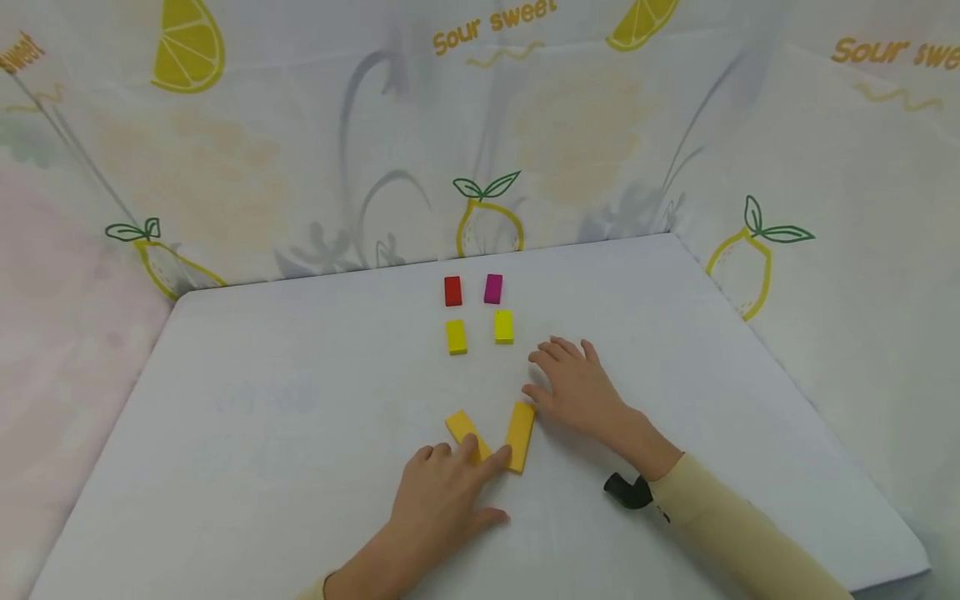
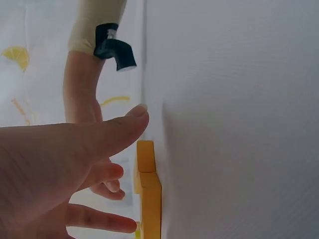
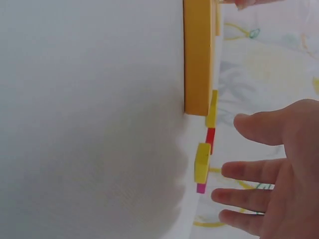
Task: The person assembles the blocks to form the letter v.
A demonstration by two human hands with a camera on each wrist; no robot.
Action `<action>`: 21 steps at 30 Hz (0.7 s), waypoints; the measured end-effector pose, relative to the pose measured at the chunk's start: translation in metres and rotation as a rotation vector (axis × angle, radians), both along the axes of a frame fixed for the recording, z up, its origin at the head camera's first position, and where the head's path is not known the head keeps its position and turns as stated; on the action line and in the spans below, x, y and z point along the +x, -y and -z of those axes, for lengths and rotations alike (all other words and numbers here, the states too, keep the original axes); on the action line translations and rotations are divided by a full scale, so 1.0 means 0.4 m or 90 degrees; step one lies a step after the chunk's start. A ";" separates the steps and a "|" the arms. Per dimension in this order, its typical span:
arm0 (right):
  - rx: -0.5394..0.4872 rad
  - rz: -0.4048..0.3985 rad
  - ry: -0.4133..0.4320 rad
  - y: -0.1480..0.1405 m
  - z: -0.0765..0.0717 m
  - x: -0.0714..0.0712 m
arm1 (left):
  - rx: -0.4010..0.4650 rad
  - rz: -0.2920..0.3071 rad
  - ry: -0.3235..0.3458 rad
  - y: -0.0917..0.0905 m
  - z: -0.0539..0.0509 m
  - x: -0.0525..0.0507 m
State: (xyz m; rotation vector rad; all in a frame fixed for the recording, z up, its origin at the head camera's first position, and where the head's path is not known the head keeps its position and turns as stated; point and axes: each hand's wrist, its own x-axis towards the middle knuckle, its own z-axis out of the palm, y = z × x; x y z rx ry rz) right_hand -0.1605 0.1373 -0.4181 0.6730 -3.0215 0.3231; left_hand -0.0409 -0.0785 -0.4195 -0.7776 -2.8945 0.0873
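Two orange wooden blocks lie on the white table at a slant to each other, a left block (image 1: 460, 425) and a right block (image 1: 521, 433). My left hand (image 1: 438, 500) reaches over their near ends, fingers extended; a fingertip rests on the right block, another is over the left one. The thumb stays apart, seen with the blocks' orange sides (image 2: 151, 209) in the left wrist view. My right hand (image 1: 581, 392) hovers beside the far end of the right block, fingers spread and holding nothing. The right wrist view shows a gap between that hand (image 3: 294, 174) and the block (image 3: 197, 59).
Farther back stand a red block (image 1: 453, 292), a magenta block (image 1: 492, 289) and two yellow blocks, left (image 1: 456, 337) and right (image 1: 503, 327). A black camera mount (image 1: 628, 492) is on the right wrist. Lemon-printed cloth (image 1: 300, 167) hangs behind the table (image 1: 262, 458).
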 end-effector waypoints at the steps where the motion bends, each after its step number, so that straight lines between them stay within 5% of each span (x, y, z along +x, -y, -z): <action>1: 0.005 0.004 -0.004 -0.001 -0.002 -0.007 | -0.007 -0.001 -0.010 -0.002 0.001 0.002; 9: -0.016 0.023 0.039 -0.004 0.002 -0.065 | -0.045 0.004 -0.060 -0.008 0.007 0.007; 21: -0.043 0.000 0.043 -0.008 0.016 -0.170 | -0.046 0.008 0.010 -0.014 -0.003 0.007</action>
